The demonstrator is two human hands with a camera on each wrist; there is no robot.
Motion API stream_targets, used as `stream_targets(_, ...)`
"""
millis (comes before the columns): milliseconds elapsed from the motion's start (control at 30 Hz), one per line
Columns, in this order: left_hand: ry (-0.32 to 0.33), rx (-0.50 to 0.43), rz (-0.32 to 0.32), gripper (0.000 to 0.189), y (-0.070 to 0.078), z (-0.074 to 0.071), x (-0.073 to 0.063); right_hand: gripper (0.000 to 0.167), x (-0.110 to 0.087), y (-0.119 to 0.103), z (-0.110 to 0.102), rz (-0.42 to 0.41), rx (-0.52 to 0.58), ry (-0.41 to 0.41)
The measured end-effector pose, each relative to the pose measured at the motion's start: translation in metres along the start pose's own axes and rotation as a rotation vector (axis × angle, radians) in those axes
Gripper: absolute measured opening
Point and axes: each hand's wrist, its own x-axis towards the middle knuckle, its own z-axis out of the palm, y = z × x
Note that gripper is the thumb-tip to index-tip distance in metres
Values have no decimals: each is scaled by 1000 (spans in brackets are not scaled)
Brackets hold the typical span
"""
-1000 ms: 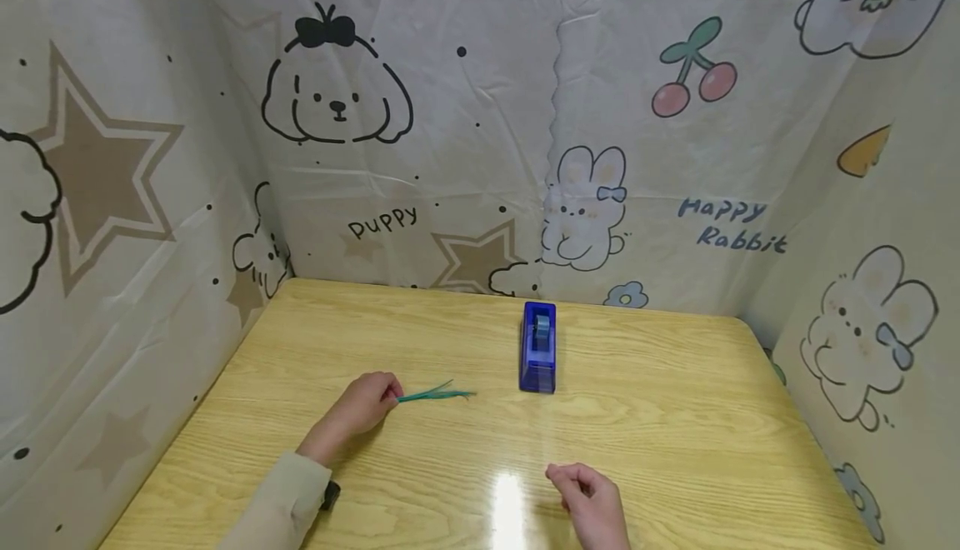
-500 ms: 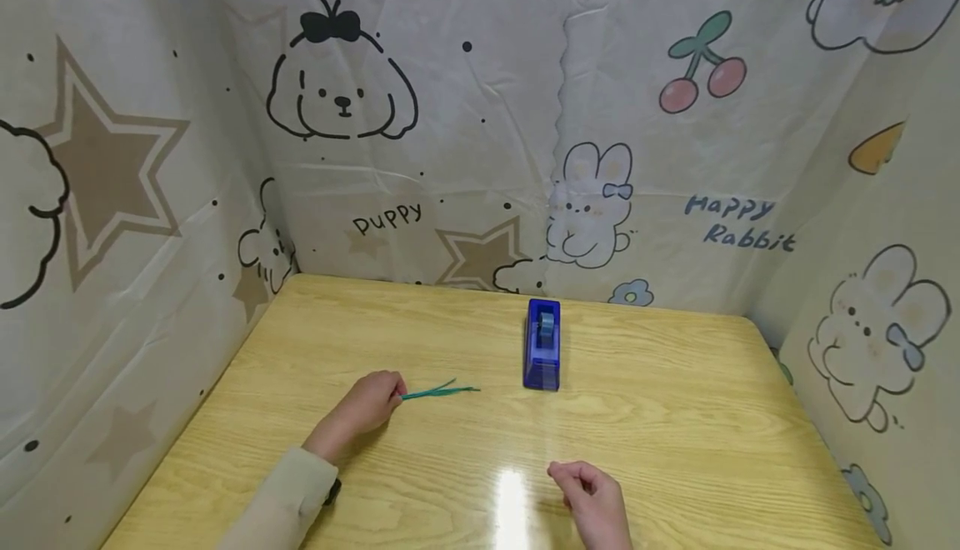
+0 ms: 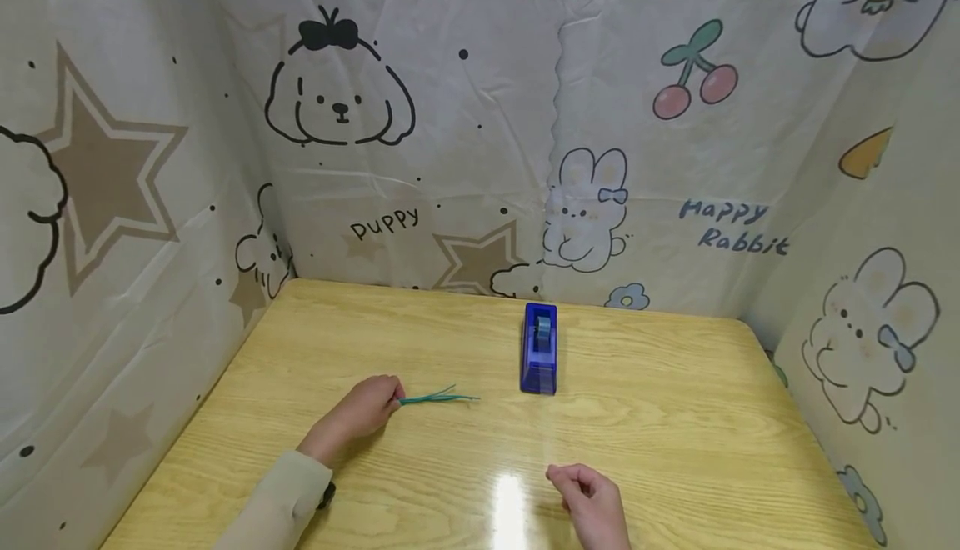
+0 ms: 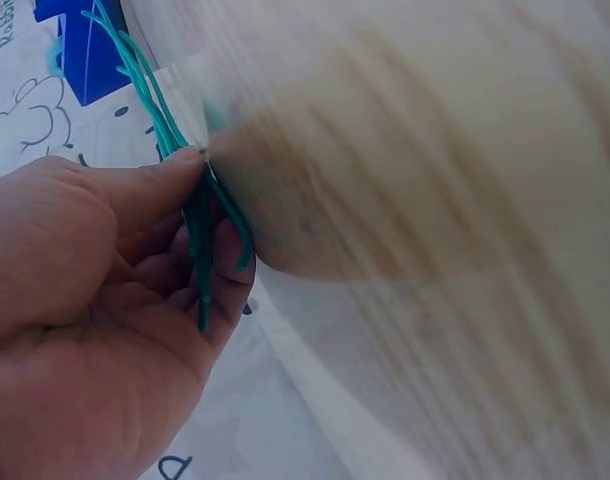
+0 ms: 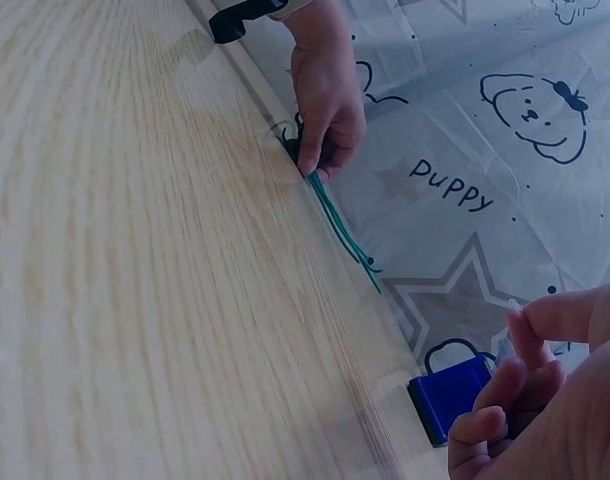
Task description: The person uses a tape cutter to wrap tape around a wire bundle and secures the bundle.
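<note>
On the left side of the table, my left hand [image 3: 369, 407] pinches a bundle of thin green strands [image 3: 438, 397] between thumb and fingers. Their free ends fan out to the right; in the left wrist view, short bent ends [image 4: 204, 290] stick out below the thumb. A blue tape dispenser [image 3: 533, 367] stands toward the back of the table with a roll of tape [image 3: 543, 329] in it. From its front a strip of clear tape [image 3: 547, 433] runs toward me, its end pinched by the thumb and fingertips of my right hand [image 3: 594, 502], near the front of the table.
The wood-grain table [image 3: 675, 417] is enclosed at the back and sides by a printed cloth [image 3: 465, 142]. A dark band [image 3: 326, 496] sits at the left wrist by the sleeve cuff [image 3: 303, 471]. Bright glare lies on the tabletop between the hands.
The head view sways slightly. Both hands keep their places and grips; the free ends of the green strands dip a little toward me.
</note>
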Motion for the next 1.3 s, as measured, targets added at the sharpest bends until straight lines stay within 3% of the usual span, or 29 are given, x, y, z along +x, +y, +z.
stream_targets(133,-3,-24,12,4,-1,0,-2,27,0,1,-1,2,-10,3)
stream_targets(600,23,-194,-112,4,-4,-4,-1,23,0,1,-1,-20,4,2)
stream_targets(967,-20,-272,-57,5,-1,-4,1,26,1,-2,-2,5,-2,1)
stream_targets(1133,20,-245,-26,5,-2,-4,0,27,1,-2,-1,10,-6,5)
stream_targets(1300,48,-231,-63,6,-2,-4,0,28,1,-1,-1,11,-1,8)
